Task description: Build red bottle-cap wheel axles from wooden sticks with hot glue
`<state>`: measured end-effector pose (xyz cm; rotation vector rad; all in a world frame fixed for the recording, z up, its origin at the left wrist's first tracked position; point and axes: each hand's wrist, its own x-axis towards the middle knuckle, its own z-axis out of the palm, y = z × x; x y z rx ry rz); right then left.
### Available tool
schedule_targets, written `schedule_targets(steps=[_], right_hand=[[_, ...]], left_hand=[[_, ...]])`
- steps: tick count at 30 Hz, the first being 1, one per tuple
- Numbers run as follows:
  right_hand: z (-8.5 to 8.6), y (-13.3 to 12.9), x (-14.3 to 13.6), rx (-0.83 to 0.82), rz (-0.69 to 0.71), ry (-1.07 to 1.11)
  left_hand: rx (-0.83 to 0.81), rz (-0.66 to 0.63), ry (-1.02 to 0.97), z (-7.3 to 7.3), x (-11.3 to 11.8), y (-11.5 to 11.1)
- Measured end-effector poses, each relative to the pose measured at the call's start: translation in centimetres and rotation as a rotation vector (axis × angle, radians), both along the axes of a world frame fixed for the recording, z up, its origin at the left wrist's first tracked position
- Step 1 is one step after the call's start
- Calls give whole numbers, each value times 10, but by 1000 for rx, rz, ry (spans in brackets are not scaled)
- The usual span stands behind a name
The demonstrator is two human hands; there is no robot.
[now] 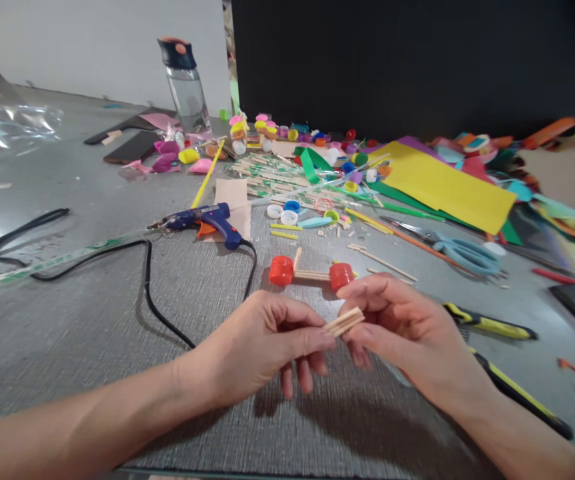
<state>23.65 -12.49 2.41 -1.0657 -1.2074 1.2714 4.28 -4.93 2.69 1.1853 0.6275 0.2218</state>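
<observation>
A small bundle of short wooden sticks (346, 323) is pinched between the thumb and fingers of my left hand (287, 340), above the grey table. From the right, my right hand (397, 327) has its thumb and fingertips closed on the other end of the bundle. Just behind my hands lies a piece made of wooden sticks (312, 275), with a stack of red caps (281, 271) at its left end and another red stack (341, 275) at its right end. One short stick stands up beside the left stack.
A blue glue gun (212, 221) with a black cord lies left of centre. Behind are loose caps (289, 217), skewers (272, 175), yellow sheets (447, 183) and a bottle (187, 93). Scissors (467, 256) and yellow-black tools (497, 323) lie at right.
</observation>
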Motion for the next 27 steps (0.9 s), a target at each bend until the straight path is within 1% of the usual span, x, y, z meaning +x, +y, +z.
schedule_targets(steps=[5, 8, 12, 16, 20, 23, 25, 26, 27], right_hand=[[0, -2, 0, -15, -12, -87], [0, -1, -2, -23, -7, -104], [2, -1, -3, 3, -18, -143], [6, -3, -3, 34, -50, -210], [5, -5, -4, 48, -73, -261], [5, -5, -5, 45, -56, -269], [6, -5, -4, 25, -19, -276], [7, -4, -2, 13, 5, -297], [7, -4, -1, 9, 30, -340]], left_hand=[[14, -3, 18, 0, -1, 0], [27, -13, 37, 1, -2, -1], [43, -10, 59, 2, -1, -2], [81, 14, 45, -2, 1, -4], [128, 40, 44, -4, 1, -5], [188, 43, 53, -3, 0, -6], [252, 18, 68, -1, -1, -6], [314, 1, 76, 0, -1, -6], [412, -18, 84, 0, -2, -5]])
